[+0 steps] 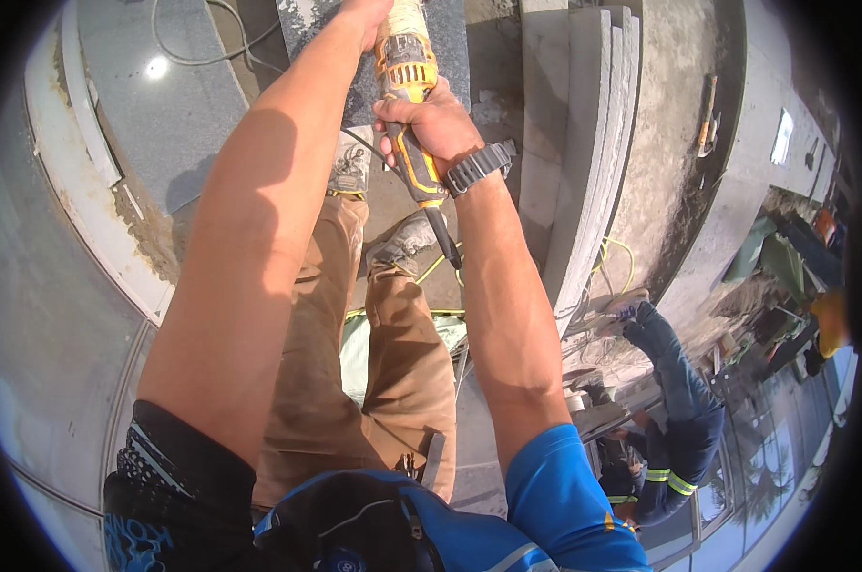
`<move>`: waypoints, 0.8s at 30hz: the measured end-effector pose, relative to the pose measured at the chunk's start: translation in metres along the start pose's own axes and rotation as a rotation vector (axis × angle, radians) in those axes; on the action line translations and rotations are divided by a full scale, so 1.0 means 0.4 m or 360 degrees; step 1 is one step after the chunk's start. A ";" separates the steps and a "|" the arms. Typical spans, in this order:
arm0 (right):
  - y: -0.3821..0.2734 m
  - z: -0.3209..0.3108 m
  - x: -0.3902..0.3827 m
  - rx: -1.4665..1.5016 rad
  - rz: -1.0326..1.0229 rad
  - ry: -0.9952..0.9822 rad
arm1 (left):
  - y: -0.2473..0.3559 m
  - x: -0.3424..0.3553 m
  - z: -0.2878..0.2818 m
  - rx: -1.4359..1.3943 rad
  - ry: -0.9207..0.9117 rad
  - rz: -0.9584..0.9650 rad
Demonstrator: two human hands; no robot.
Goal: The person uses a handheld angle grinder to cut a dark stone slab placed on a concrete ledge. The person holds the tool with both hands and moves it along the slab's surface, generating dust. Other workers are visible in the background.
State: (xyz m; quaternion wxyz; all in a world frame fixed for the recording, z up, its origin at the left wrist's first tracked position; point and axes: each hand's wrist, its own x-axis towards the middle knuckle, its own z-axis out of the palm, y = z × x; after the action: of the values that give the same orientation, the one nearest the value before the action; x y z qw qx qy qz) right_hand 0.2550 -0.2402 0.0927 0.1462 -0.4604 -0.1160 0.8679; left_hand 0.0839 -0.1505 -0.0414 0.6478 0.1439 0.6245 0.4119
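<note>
A yellow and black corded angle grinder (410,76) stretches away from me at the top centre, its working head beyond the upper edge. Round its rear handle wraps my right hand (438,124), thumb across the top; a dark watch sits on that wrist. My left hand (365,17) is closed at the grinder's front part, which looks covered in something pale; its fingertips are partly cut off. Under the tool lies a dark grey stone slab (456,48). From the handle's end a black power cord (442,236) hangs down between my forearms.
Another grey slab (164,91) with a loose hose (193,61) on it is to the left. Long stacked slabs (584,143) stand on the right, and a hammer-like tool (708,114) lies beyond. A co-worker (679,419) bends over at lower right. Yellow-green cord (629,262) trails nearby.
</note>
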 end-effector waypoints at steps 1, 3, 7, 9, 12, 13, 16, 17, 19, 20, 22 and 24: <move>0.013 0.003 -0.009 -0.0054 -0.0042 0.0020 | -0.004 -0.011 0.005 -0.0009 -0.0002 -0.0017; 0.023 0.007 -0.037 -0.0049 -0.0002 0.0069 | -0.014 -0.045 0.011 -0.0016 0.0009 -0.0056; 0.062 0.009 -0.079 0.0007 0.0001 0.0104 | -0.028 -0.122 0.020 -0.0017 0.0084 -0.0149; 0.073 0.009 -0.095 0.0011 -0.0007 0.0106 | -0.029 -0.147 0.024 -0.0008 0.0120 -0.0177; 0.079 0.010 -0.097 0.0021 -0.0002 0.0111 | -0.024 -0.157 0.024 -0.0002 0.0155 -0.0189; 0.078 0.010 -0.093 0.0023 -0.0004 0.0113 | -0.023 -0.154 0.025 0.0000 0.0154 -0.0184; 0.069 0.005 -0.078 0.0014 -0.0014 0.0098 | -0.020 -0.134 0.023 0.0003 0.0136 -0.0151; 0.065 0.003 -0.073 0.0001 -0.0023 0.0075 | -0.020 -0.126 0.022 0.0005 0.0130 -0.0137; 0.054 0.003 -0.063 -0.0023 -0.0031 0.0031 | -0.020 -0.099 0.017 0.0013 0.0113 -0.0101; 0.045 0.003 -0.059 -0.0034 -0.0028 0.0014 | -0.021 -0.086 0.015 0.0021 0.0103 -0.0082; 0.035 0.007 -0.052 -0.0039 -0.0027 0.0000 | -0.020 -0.061 0.010 0.0035 0.0098 -0.0044; 0.028 0.011 -0.042 -0.0032 -0.0035 0.0011 | -0.017 -0.040 0.004 0.0046 0.0091 -0.0017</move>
State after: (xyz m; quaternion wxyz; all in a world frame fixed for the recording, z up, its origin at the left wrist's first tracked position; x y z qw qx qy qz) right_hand 0.2587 -0.2570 0.1043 0.1514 -0.4634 -0.1293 0.8635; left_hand 0.0897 -0.1656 -0.0347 0.6297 0.1382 0.6494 0.4033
